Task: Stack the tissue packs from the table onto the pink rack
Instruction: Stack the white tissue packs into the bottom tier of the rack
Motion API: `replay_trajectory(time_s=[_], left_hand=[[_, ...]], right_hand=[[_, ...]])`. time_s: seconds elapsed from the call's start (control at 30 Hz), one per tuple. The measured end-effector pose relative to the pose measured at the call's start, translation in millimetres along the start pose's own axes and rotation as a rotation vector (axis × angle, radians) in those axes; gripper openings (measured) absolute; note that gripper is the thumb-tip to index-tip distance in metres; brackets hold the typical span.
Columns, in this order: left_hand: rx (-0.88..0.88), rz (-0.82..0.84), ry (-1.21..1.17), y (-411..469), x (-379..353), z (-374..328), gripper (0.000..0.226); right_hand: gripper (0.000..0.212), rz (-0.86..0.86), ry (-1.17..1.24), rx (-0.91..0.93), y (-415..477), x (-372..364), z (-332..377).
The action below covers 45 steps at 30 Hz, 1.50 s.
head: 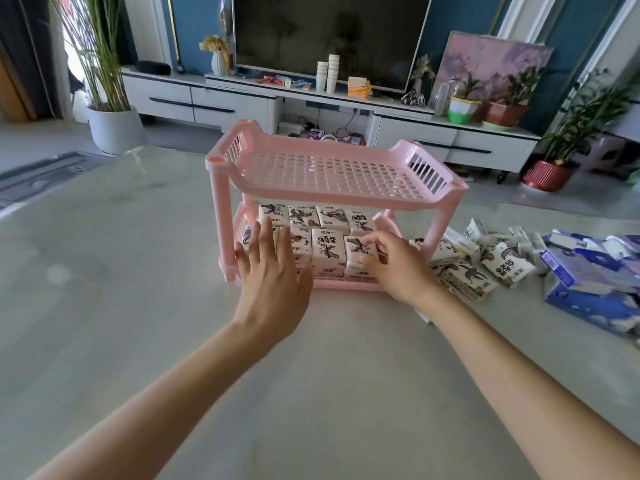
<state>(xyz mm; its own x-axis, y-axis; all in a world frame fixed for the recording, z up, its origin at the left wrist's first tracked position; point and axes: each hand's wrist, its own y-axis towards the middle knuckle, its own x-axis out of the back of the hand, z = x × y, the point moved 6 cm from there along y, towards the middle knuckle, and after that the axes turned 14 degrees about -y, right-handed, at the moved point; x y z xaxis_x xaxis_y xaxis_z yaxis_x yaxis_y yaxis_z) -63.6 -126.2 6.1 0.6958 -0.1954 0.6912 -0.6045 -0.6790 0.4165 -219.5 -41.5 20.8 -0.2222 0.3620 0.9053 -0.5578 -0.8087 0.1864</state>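
Living room with a big TV [329,32] at the back, pale marble-look table [138,271] up front. Pink rack [329,168] sits just past both hands; its top shelf is bare. The bottom shelf has two rows of tissue packs [327,252] with Chinese lettering too small to read. Left hand [273,282] is spread wide, fingertips against the front row. Right hand [398,271] pinches the end pack [353,252]. Off to its right are loose packs [505,263] and a torn blue wrapper [588,271].

1 head camera faces forward-down, apparently near the table [311,375].
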Motion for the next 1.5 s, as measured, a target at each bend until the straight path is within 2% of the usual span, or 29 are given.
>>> replay_trajectory(time_s=[0.1,0.23,0.43,0.5,0.57,0.63,0.77,0.83,0.93,1.17,1.5], left_hand=[[0.047,0.004,-0.033,1,-2,0,0.062],[0.048,0.017,-0.027,2,-1,0,0.063],[0.029,0.033,-0.028,1,1,0,0.059],[0.025,0.022,-0.035,1,3,0,0.057],[0.012,0.002,-0.066,3,4,-1,0.053],[-0.011,-0.013,-0.076,4,3,0,0.051],[-0.02,0.001,-0.054,3,-3,5,0.062],[-0.027,0.012,-0.048,1,-5,6,0.064],[-0.035,0.031,-0.056,0,-7,6,0.057],[-0.034,0.031,-0.05,1,-5,6,0.057],[-0.019,0.064,-0.008,2,-5,7,0.057]], right_hand=[[0.034,-0.096,0.006,0.045,-9,1,5],[0.04,-0.092,-0.055,0.075,-10,-6,7],[0.034,-0.086,-0.044,0.064,-4,-2,8],[0.03,-0.124,0.068,0.009,1,-1,6],[0.026,-0.195,0.258,-0.13,9,1,0],[0.027,-0.212,0.347,-0.248,22,3,-4],[0.029,-0.159,0.357,-0.417,47,-8,-17],[0.048,-0.111,0.3,-0.407,50,-15,-17],[0.058,-0.109,0.242,-0.4,49,-19,-14],[0.054,-0.071,0.204,-0.325,36,-5,6],[0.057,0.021,0.257,-0.385,32,-7,8]])
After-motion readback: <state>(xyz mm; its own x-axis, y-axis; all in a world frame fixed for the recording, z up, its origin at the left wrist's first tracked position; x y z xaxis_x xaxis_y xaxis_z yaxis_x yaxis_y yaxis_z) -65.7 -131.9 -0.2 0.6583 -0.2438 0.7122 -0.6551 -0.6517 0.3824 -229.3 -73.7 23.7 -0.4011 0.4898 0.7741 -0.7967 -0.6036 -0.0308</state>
